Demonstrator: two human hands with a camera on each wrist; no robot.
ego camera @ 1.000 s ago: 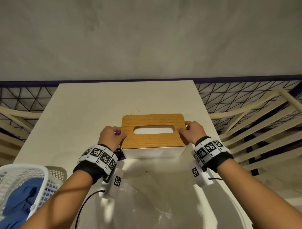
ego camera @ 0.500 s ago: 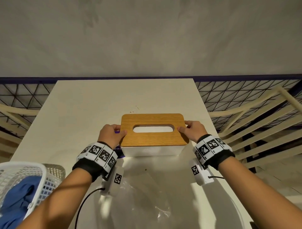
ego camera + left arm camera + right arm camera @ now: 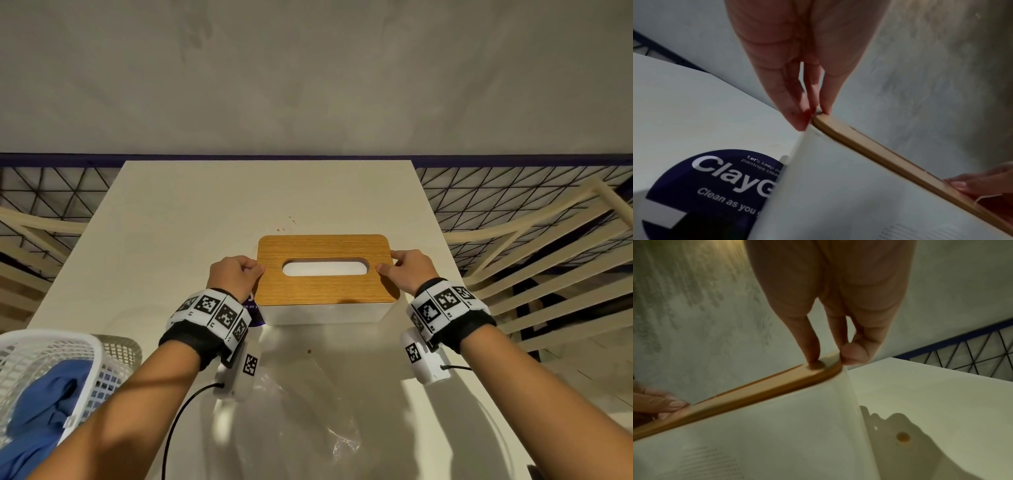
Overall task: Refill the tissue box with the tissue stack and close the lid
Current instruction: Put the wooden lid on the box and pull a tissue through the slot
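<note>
A white tissue box (image 3: 322, 313) stands mid-table with its wooden lid (image 3: 325, 287) lying flat on top. White tissue (image 3: 325, 268) shows through the lid's oval slot. My left hand (image 3: 236, 274) grips the lid's left end, thumb on top and fingers curled at the edge. My right hand (image 3: 407, 270) grips the right end the same way. In the left wrist view my left hand (image 3: 813, 113) pinches the far corner of the lid (image 3: 890, 160) above the box wall (image 3: 838, 194). In the right wrist view my right hand (image 3: 830, 358) pinches the lid (image 3: 756, 394) at its corner.
A white laundry basket (image 3: 51, 349) holding blue cloth sits at the near left. A crumpled clear plastic wrapper (image 3: 301, 428) lies on the table in front of the box. A round purple sticker (image 3: 711, 186) lies partly under the box's left side. Slatted chairs (image 3: 548, 274) flank the table.
Both hands stay on the lid's ends and the lid stays flat on the box. Only the head view has shifted slightly.
</note>
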